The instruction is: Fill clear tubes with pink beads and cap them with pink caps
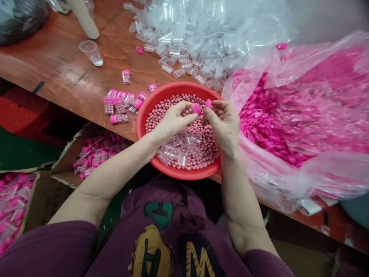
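Observation:
Over a red basin [141, 122] of pink beads [207, 148], both my hands work close together. My left hand [175, 118] pinches a small clear bottle with a pink cap [196, 109]; the fingers partly cover its body. Just to the right, my right hand [226, 125] is closed on a small pink cap [208, 103] between thumb and fingertips. The two pink pieces are near each other but apart. Several clear empty tubes [170, 152] lie on the beads at the basin's near side.
Capped bead bottles [118, 104] lie left of the basin, above cardboard boxes [43, 204] of more bottles. Clear tubes [184, 50] are heaped behind. A plastic bag of pink caps [265, 127] is on the right. A clear cup [92, 53] and another person's arm [83, 19] are at upper left.

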### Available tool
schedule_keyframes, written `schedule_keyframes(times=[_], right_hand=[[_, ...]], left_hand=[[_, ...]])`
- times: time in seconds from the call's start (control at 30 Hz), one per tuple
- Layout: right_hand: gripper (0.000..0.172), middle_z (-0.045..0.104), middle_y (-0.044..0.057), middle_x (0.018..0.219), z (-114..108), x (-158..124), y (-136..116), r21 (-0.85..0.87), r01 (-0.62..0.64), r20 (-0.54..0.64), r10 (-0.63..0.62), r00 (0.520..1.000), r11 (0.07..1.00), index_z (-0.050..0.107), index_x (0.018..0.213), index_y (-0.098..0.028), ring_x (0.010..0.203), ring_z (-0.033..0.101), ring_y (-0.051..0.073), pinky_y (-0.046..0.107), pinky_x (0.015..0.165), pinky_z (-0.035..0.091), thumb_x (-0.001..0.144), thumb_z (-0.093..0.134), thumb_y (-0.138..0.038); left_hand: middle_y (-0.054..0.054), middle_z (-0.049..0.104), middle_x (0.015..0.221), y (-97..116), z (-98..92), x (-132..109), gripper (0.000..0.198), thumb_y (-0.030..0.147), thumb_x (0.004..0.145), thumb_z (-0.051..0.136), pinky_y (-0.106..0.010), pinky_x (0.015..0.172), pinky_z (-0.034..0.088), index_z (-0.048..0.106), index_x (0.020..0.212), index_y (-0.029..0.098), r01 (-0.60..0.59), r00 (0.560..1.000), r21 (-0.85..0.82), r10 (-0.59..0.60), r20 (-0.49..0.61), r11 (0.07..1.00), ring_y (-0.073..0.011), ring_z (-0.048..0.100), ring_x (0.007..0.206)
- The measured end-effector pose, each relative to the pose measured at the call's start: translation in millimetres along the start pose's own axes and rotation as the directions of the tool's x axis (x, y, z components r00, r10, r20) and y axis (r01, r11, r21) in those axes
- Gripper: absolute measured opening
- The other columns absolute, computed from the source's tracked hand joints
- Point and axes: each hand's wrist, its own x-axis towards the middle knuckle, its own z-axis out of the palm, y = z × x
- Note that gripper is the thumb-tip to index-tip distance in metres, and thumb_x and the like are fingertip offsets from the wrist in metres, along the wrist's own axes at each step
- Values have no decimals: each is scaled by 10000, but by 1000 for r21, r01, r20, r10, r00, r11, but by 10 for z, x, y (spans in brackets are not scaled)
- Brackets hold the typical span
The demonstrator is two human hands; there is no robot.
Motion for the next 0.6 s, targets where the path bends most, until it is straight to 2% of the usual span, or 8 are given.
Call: schedule_keyframes(times=[0.1,0.17,0.23,0.33,0.4,0.6], right_hand=[[288,830,86,1165,21,-44,-156,-177,97,56,-88,995,980,755,1223,-265,986,811,250,457,945,704,1125,623,-501],[294,829,121,1230,37,-77,-238,-328,236,134,-202,970,915,762,1276,-236,1144,801,288,505,1079,666,1128,550,-376],[408,786,181,1380,63,-103,-261,-453,333,250,-241,938,827,697,1443,-189,1305,758,345,565,1155,626,1074,599,-331],[810,634,270,1623,128,-125,-210,-601,372,338,-196,920,707,463,1694,-123,1510,625,454,684,1221,558,969,743,-353],[892,606,290,1637,176,-128,-167,-675,361,329,-176,928,643,399,1725,-106,1522,597,486,731,1227,529,946,762,-347],[733,692,280,1443,223,-119,-168,-745,361,305,-195,932,560,539,1576,-69,1325,690,463,677,1148,572,924,747,-332]], left_hand=[[2,756,937,-22,-25,14,125,35,935,755,-227,850,515,747,1006,138,-21,1000,41,21,11,999,-96,659,858],[9,742,893,-31,-43,23,89,75,951,767,-231,804,504,754,1013,137,12,1000,30,-12,-6,999,-96,632,803],[11,737,882,-27,-51,27,90,79,952,774,-225,795,501,746,1016,136,43,998,4,-43,-41,999,-94,630,797],[6,748,919,-4,-32,25,123,47,938,784,-214,821,511,728,1002,135,73,995,-28,-75,-69,997,-91,660,839],[11,741,904,9,-6,22,140,37,927,799,-214,812,508,717,983,136,99,993,-34,-101,-68,994,-91,660,836],[24,727,857,14,14,-6,184,37,889,855,-214,790,493,710,942,136,164,985,-94,-168,-35,982,-83,645,811]])
